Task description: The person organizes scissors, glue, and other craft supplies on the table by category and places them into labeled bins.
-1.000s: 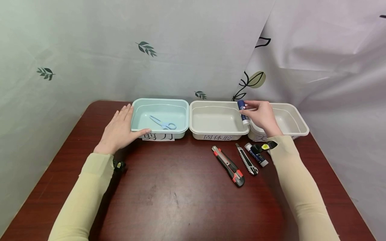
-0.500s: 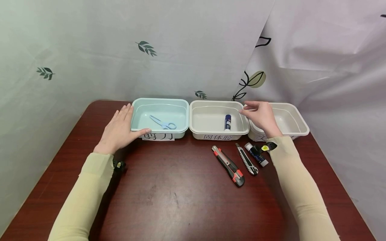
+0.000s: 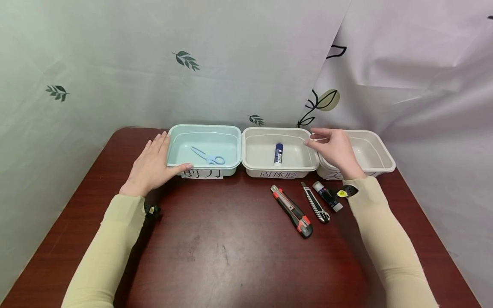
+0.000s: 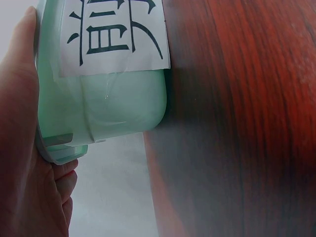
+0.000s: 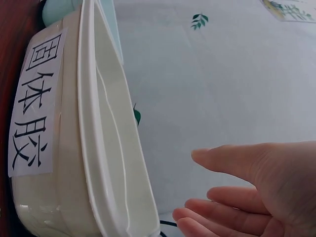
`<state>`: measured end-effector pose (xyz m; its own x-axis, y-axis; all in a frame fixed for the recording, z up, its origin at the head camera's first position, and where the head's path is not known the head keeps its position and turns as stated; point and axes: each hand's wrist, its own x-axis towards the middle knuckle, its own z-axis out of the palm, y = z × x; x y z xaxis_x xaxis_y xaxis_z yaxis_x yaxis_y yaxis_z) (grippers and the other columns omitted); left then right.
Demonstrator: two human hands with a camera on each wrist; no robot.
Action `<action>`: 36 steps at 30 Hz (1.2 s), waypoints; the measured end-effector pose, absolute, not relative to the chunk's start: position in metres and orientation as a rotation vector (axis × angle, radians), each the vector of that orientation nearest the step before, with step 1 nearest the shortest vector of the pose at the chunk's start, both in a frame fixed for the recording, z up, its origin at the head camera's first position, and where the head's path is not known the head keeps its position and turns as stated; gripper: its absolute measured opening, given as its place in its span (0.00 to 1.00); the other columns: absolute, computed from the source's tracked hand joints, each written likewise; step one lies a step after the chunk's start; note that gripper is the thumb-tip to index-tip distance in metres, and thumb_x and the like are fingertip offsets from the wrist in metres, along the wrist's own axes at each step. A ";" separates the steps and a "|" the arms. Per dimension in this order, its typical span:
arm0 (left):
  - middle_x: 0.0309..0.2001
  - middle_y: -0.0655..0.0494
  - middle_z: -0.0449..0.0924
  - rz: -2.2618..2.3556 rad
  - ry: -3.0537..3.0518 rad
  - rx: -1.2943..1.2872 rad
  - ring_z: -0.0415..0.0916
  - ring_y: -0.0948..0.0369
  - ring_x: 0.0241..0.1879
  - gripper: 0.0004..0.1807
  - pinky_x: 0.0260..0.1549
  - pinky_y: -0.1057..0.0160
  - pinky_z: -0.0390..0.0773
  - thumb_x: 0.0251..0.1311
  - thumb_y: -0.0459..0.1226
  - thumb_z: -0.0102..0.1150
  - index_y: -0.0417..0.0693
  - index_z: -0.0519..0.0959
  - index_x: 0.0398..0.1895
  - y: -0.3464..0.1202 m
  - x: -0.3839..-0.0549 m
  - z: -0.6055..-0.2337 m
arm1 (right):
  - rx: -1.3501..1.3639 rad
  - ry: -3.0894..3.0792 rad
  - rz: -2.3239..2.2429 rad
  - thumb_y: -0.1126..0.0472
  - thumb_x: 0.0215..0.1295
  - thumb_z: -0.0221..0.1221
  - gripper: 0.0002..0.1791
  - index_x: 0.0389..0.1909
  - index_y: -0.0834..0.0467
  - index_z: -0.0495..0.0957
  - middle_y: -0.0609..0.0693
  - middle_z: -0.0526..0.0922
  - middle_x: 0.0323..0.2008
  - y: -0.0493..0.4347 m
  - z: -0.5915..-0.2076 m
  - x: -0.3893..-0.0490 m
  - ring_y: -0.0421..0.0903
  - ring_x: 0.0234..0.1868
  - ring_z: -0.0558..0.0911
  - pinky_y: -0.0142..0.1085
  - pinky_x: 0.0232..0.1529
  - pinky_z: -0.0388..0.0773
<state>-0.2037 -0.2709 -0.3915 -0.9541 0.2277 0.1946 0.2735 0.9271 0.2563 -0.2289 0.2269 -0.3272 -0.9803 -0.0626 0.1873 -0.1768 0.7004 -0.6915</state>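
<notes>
A blue glue stick [image 3: 278,155] with a white end lies in the middle cream bin [image 3: 254,152], which bears a paper label. My right hand [image 3: 334,147] hovers over the adjoining rims of the middle and right bins, thumb and fingers apart, holding nothing. In the right wrist view, that hand [image 5: 247,192] shows beside the rim of the labelled bin [image 5: 89,118]. My left hand [image 3: 150,164] rests against the left end of the light blue bin [image 3: 206,127], its thumb along the front rim. Light blue scissors [image 3: 208,156] lie inside that bin.
The right cream bin [image 3: 371,149] stands beside the middle one. In front of the bins lie a red-and-black utility knife [image 3: 291,211], a silver-and-black utility knife [image 3: 316,203] and a second glue stick [image 3: 319,187], partly covered by the right wrist camera. A patterned curtain [image 3: 231,64] hangs behind.
My right hand has let go of the glue stick, which dropped into the middle bin and shifted left along its floor. The left hand has stayed in place.
</notes>
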 end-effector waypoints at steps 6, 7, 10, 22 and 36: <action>0.79 0.34 0.45 -0.419 -2.925 -0.379 0.42 0.43 0.78 0.65 0.76 0.49 0.38 0.58 0.72 0.56 0.31 0.45 0.80 -0.270 -0.203 -0.390 | 0.222 -2.748 1.162 0.53 0.65 0.70 0.27 0.61 0.62 0.82 0.58 0.87 0.48 0.226 -0.322 -0.221 0.54 0.48 0.87 0.24 0.40 0.76; 0.79 0.34 0.45 -0.420 -2.924 -0.379 0.42 0.43 0.78 0.65 0.76 0.49 0.38 0.58 0.72 0.56 0.31 0.45 0.80 -0.270 -0.203 -0.390 | 0.228 -2.744 1.167 0.53 0.65 0.70 0.27 0.61 0.61 0.82 0.58 0.87 0.48 0.226 -0.322 -0.220 0.54 0.48 0.87 0.24 0.40 0.76; 0.79 0.33 0.46 -0.421 -2.921 -0.381 0.43 0.42 0.78 0.65 0.76 0.48 0.39 0.58 0.72 0.56 0.31 0.46 0.80 -0.269 -0.203 -0.390 | 0.248 -2.732 1.179 0.52 0.64 0.70 0.26 0.60 0.61 0.82 0.58 0.87 0.48 0.227 -0.319 -0.215 0.54 0.48 0.87 0.23 0.41 0.77; 0.79 0.34 0.44 -0.433 -2.933 -0.382 0.40 0.44 0.79 0.65 0.76 0.47 0.39 0.59 0.72 0.56 0.31 0.45 0.80 -0.270 -0.202 -0.389 | 0.266 -2.733 1.155 0.53 0.63 0.72 0.27 0.60 0.61 0.82 0.57 0.87 0.50 0.236 -0.319 -0.201 0.52 0.46 0.87 0.21 0.39 0.78; 0.79 0.32 0.44 -0.433 -2.932 -0.392 0.42 0.42 0.78 0.66 0.76 0.45 0.39 0.59 0.71 0.57 0.30 0.44 0.80 -0.269 -0.202 -0.389 | 0.333 -2.734 1.147 0.56 0.64 0.71 0.26 0.61 0.64 0.81 0.61 0.85 0.52 0.249 -0.318 -0.180 0.56 0.47 0.87 0.19 0.40 0.78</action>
